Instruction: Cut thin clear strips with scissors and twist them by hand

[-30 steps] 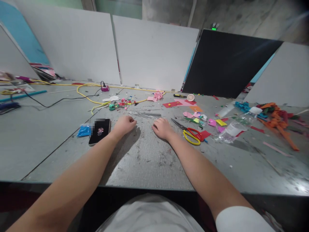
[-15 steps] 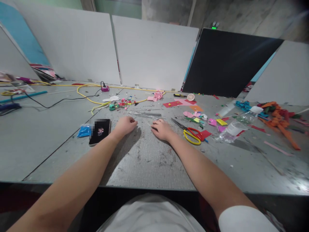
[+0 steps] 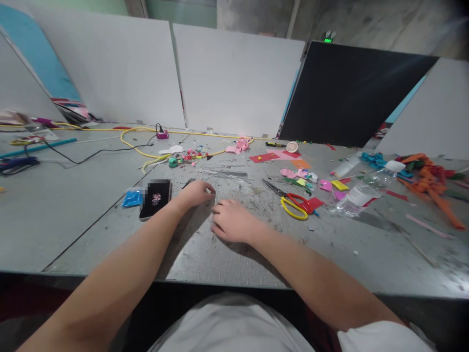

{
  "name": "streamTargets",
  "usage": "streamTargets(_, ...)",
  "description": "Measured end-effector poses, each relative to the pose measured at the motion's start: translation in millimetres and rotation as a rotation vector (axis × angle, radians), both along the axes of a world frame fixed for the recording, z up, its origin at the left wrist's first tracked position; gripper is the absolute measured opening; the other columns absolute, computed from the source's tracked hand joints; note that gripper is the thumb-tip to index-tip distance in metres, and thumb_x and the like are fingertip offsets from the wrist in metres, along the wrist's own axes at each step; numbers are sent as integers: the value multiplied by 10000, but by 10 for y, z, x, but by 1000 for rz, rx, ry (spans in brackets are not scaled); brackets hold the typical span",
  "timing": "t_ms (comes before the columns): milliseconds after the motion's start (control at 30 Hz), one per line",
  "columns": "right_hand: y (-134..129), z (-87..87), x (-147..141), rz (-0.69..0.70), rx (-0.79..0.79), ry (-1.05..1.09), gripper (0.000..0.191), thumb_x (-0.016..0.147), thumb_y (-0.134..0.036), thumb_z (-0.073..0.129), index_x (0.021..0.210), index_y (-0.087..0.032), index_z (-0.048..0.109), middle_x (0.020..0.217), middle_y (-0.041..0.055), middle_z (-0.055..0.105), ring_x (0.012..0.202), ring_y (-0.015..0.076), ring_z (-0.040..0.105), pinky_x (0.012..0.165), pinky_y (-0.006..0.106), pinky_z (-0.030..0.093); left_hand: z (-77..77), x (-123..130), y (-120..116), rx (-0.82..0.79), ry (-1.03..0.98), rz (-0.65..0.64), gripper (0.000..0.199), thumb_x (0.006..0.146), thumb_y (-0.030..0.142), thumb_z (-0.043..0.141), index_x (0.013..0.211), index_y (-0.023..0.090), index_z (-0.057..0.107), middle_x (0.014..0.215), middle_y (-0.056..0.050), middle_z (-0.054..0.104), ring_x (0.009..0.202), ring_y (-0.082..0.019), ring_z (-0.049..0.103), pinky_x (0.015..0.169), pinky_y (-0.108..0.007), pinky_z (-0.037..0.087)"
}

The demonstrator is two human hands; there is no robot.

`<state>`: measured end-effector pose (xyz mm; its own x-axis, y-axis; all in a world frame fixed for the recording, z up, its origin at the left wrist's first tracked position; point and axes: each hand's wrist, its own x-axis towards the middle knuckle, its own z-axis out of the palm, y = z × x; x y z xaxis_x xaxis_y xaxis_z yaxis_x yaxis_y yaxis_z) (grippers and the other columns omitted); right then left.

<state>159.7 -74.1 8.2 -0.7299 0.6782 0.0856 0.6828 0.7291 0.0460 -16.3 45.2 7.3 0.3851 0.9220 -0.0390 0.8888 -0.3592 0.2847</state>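
My left hand (image 3: 197, 193) rests on the grey table (image 3: 220, 264), fingers curled, just right of a black phone (image 3: 157, 196). What its fingertips may hold is too small to make out. Thin dark strands (image 3: 189, 183) show beside its knuckles. My right hand (image 3: 230, 221) lies palm down close to it, with its fingers slightly spread and nothing visible in them. Beyond both hands lies a bundle of thin wires (image 3: 225, 173). Scissors (image 3: 296, 203) with one red and one yellow handle lie to the right.
A blue packet (image 3: 132, 198) touches the phone's left side. A clear bottle (image 3: 361, 195) stands at the right, near orange strips (image 3: 434, 190). Colourful scraps (image 3: 298, 175) and a yellow cable (image 3: 128, 142) lie farther back. Upright white panels (image 3: 238, 83) line the far edge.
My right hand has moved left and nearer to me, towards my left hand. My left hand has shifted slightly right. The view has shifted a little.
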Motion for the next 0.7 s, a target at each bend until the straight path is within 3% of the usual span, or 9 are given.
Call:
streamTargets(133,-117,-10,-94,-22,-8,30,388,1027,-394,544,1137,-83,749,1221,202,686,1173,339,594,963,464,503,14,15,-16,-16,-11,-64,379,839,368,647,1140,208,814,841,-50,776,766,-221,696,745,-285,493)
streamTargets(267,-262,21,-165,-61,-114,55,440,1030,-434,546,1206,-64,706,1287,246,674,1228,353,615,1012,483,521,18,17,-29,-8,-4,-85,405,846,375,620,1153,184,802,844,-59,775,779,-226,697,744,-287,492)
streamTargets(500,-554,-16,-394,-36,-233,45,804,944,-661,602,1391,7,603,1550,390,443,1478,477,439,1105,589,484,55,29,-67,-7,-40,-94,379,852,368,585,1097,189,811,842,-74,784,784,-239,707,768,-299,508)
streamTargets(700,-622,-115,-399,125,-203,70,898,748,-765,757,1349,-112,623,1464,360,537,1356,500,543,932,600,564,85,54,-90,-33,-55,-72,347,855,351,609,1088,195,813,852,-67,788,784,-227,707,778,-289,518)
